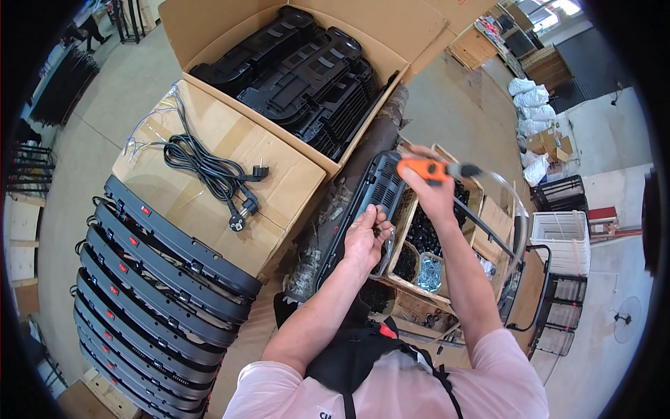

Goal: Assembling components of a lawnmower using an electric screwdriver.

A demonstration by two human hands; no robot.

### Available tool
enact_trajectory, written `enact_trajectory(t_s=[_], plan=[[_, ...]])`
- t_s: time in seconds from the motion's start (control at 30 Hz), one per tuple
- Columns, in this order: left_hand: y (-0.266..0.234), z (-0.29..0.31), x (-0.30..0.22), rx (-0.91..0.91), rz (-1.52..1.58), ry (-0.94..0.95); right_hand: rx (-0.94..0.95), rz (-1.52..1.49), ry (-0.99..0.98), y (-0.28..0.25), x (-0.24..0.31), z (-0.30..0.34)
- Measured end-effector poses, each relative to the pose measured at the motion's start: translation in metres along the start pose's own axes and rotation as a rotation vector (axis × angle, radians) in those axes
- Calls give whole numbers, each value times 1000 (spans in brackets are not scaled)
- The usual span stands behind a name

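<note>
My right hand (431, 192) is wrapped round an orange power screwdriver (419, 168), which has a dark end and a clear hose running off to the right. It is over the far end of a long black plastic housing (359, 202) with vent slots. My left hand (364, 239) is at the housing's right side, fingers curled and thumb pressed to the fingertips. Something small and dark shows among those fingers, too small to name. The housing lies slanted on a worn, wrapped roller-like support (307, 262).
Right of the housing, a wooden bin (447, 302) holds small black parts and silvery screws (430, 272). A cardboard box (314, 155) of black housings stands behind. Coiled power cords (199, 164) lie on a closed carton (272, 202) at left, beside a stack of dark curved panels (164, 279).
</note>
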State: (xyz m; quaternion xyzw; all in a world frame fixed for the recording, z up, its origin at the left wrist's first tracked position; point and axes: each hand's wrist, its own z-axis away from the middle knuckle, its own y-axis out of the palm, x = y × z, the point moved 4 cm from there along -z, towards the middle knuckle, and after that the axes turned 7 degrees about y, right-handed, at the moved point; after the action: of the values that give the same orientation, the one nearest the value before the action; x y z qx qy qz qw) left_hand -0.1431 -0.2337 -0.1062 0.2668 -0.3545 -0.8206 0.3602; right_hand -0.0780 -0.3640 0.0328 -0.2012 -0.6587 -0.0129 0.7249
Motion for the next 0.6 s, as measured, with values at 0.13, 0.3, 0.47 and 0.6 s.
enact_trajectory(t_s=[0.13, 0.3, 0.47, 0.6], plan=[[-7, -15, 0, -13, 139, 1, 18, -113, -8, -17, 14, 54], [1, -18, -1, 16, 217, -17, 9, -124, 17, -20, 13, 77], [1, -19, 2, 78, 228, -34, 4, -164, 28, -24, 9, 77], [5, -16, 1, 144, 229, -67, 9, -157, 27, -27, 8, 77]])
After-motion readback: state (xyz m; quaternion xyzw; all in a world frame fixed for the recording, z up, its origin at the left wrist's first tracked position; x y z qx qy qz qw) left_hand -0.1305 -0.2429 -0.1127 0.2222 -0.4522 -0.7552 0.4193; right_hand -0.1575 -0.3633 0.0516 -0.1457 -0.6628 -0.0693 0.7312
